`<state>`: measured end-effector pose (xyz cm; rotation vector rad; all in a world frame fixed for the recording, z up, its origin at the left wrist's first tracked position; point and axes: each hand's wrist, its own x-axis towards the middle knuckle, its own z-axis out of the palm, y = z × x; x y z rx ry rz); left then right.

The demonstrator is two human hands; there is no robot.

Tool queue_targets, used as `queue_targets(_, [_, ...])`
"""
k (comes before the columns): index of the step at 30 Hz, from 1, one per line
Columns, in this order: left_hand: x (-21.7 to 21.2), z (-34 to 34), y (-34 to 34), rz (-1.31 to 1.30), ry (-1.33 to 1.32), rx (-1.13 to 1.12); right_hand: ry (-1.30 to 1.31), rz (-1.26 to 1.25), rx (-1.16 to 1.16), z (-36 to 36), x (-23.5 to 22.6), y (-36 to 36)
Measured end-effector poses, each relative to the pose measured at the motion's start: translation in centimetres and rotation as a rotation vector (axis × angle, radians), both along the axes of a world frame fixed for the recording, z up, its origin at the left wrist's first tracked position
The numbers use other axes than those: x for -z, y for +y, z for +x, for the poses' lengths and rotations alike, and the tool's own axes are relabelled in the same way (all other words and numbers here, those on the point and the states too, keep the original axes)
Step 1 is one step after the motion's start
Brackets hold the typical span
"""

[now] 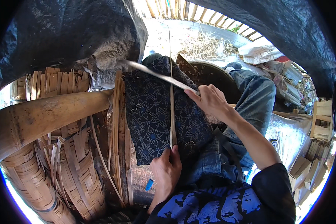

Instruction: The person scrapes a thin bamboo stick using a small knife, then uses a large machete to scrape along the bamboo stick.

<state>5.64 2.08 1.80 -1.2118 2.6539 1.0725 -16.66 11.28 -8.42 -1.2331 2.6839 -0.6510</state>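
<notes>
A long, thin bamboo strip [172, 115] runs away from me over the dark patterned cloth [147, 112] on my lap. My left hand [165, 170] is closed on its near end, thumb and fingers pinching it. My right hand [213, 100] is closed around a long-bladed knife, its handle hidden in the fist. The knife blade [156, 74] points to the far left, crossing the strip near its middle; its tip is blurred. Whether the edge touches the strip, I cannot tell.
A thick bamboo pole [52, 115] reaches in from the left above woven bamboo baskets [82, 175]. Dark plastic sheeting [71, 33] hangs at the upper left. A round dark container [212, 76] stands beyond the cloth. Wood blocks [306, 171] are stacked at right.
</notes>
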Motion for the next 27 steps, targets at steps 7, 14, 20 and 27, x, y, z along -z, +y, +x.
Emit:
queue_targets(7, [-0.7,0.1,-2.0,0.135,0.021,-0.156,-0.235,-0.004,0.172,-1.9,-2.9,-4.2])
queue_targets(14, [2.1,-3.1,-4.5,0.002,0.021,-0.070,-0.375,0.130,0.007,3.0,-7.2,-0.6])
queue_targets(20, [2.2,-3.5,-4.7,-0.016,0.056,-0.037,-0.303,0.139,-0.021,5.4,-6.3,0.8])
queue_targets(27, [2.4,-3.9,-3.4,-0.114,0.016,-0.036,-0.114,0.061,-0.040,5.6,-5.2,0.3])
